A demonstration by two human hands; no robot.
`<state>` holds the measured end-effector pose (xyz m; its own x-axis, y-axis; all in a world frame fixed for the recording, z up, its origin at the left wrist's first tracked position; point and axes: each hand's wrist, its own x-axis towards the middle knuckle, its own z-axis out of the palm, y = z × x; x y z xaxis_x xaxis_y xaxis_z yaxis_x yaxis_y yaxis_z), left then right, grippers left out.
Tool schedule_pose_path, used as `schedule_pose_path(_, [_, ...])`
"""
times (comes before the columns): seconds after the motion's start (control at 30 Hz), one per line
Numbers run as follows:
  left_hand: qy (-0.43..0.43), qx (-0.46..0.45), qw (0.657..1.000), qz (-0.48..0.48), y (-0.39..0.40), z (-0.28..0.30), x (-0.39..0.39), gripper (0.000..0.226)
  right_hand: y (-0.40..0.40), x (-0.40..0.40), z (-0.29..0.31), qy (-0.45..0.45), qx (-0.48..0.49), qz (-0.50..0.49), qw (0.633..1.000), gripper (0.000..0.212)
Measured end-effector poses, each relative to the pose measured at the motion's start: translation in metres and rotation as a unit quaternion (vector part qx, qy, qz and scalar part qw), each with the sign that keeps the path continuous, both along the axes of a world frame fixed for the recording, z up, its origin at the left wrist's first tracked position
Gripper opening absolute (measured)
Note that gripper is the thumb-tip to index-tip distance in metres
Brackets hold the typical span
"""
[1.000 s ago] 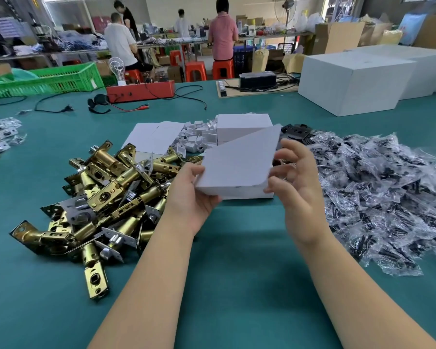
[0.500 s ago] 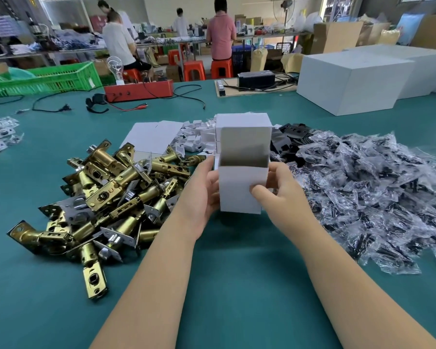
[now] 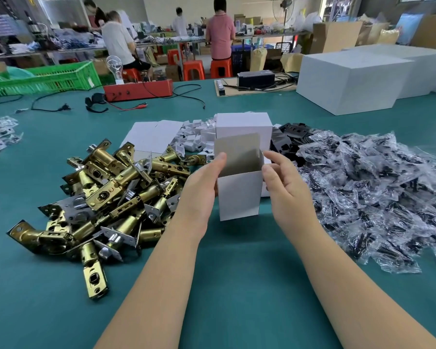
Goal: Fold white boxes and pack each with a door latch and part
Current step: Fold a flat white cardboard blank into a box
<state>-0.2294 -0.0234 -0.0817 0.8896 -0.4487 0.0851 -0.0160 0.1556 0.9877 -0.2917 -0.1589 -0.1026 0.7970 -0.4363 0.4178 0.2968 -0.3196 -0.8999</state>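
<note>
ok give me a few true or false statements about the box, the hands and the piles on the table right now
1. The white box has its top flap standing open. True.
2. The left hand holds a brass latch. False: it grips the box's left side.
3. The pile of latches lies left of the box. True.
4. The clear bags of parts lie left of the latches. False: they lie right of the box.
5. The right hand is beside the box's right side. True.
</note>
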Motion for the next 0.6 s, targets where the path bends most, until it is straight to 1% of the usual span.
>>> schedule_pose_path(0.03, [-0.001,-0.004,1.000,0.005,-0.0003,0.0003,0.0000,0.033,0.0009,-0.0004,0.0008,-0.013,-0.014,-0.015,1.000,0.033])
schedule_pose_path(0.1, [0.005,-0.012,1.000,-0.004,-0.0002,-0.0006,0.0011,0.038,0.0015,-0.0017,0.0024,-0.054,-0.067,-0.035,0.996,0.036])
schedule_pose_path(0.17, [0.011,-0.014,1.000,-0.017,0.0000,-0.0017,0.0023,0.045,0.0010,-0.0028,0.0022,-0.070,-0.152,-0.019,0.986,0.044])
schedule_pose_path(0.2, [0.019,-0.021,0.999,-0.014,-0.0001,-0.0018,0.0024,0.046,0.0010,-0.0029,0.0014,-0.060,-0.173,0.005,0.983,0.048])
schedule_pose_path(0.23, [0.035,-0.031,0.999,-0.001,0.0001,-0.0017,0.0031,0.046,0.0016,-0.0029,0.0014,-0.043,-0.171,0.032,0.984,0.051])
schedule_pose_path(0.3, [0.057,-0.054,0.997,0.028,0.0003,-0.0023,0.0062,0.042,0.0024,-0.0032,0.0016,-0.015,-0.120,0.056,0.991,0.056])
schedule_pose_path(0.37, [0.043,-0.061,0.997,0.035,-0.0004,-0.0028,0.0090,0.043,0.0025,-0.0038,0.0019,-0.012,-0.077,0.031,0.996,0.049])
schedule_pose_path(0.47, [0.005,-0.067,0.996,0.059,0.0001,-0.0012,0.0090,0.050,0.0033,-0.0049,0.0040,-0.038,-0.041,-0.001,0.998,0.034])
schedule_pose_path(0.53, [-0.022,-0.044,0.996,0.068,-0.0002,0.0004,0.0063,0.050,0.0026,-0.0046,0.0052,-0.059,-0.016,-0.028,0.998,0.029])
schedule_pose_path(0.6, [-0.029,-0.024,0.995,0.087,-0.0016,0.0016,0.0014,0.043,0.0000,-0.0032,0.0056,-0.068,0.015,-0.062,0.996,0.026])
